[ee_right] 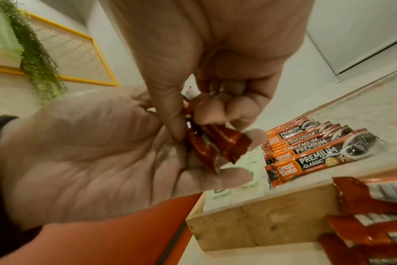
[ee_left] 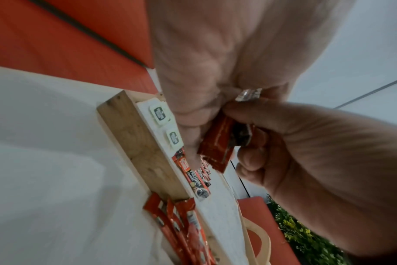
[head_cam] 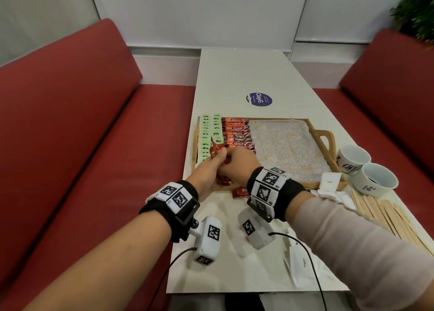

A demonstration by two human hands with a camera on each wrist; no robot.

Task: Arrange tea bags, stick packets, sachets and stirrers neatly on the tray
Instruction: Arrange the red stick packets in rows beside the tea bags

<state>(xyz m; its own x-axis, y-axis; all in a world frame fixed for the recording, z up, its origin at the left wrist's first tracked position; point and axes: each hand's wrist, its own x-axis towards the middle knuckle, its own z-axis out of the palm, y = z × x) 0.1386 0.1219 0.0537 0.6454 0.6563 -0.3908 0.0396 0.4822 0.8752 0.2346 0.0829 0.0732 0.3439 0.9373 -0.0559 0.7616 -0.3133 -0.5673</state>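
Observation:
Over the near left corner of the wooden tray point(head_cam: 327, 139), both hands meet on a small bunch of red stick packets point(head_cam: 215, 152). My left hand point(head_cam: 206, 169) cradles them against its fingers and pinches their upper ends. My right hand point(head_cam: 239, 163) pinches the same packets point(ee_right: 206, 143) between thumb and fingertips. On the tray, green tea bags point(head_cam: 206, 135) lie in two columns at the left. A neat overlapping row of red stick packets point(head_cam: 237, 134) sits beside them. More loose red packets point(head_cam: 240, 191) lie on the table against the tray's near wall point(ee_right: 261, 224).
White sugar sachets point(head_cam: 330, 181) lean on the tray's near right corner, and more point(head_cam: 303, 263) lie under my right forearm. Wooden stirrers point(head_cam: 385, 214) are spread at the table's right edge beside two white cups point(head_cam: 373, 179). Red bench seats flank the table.

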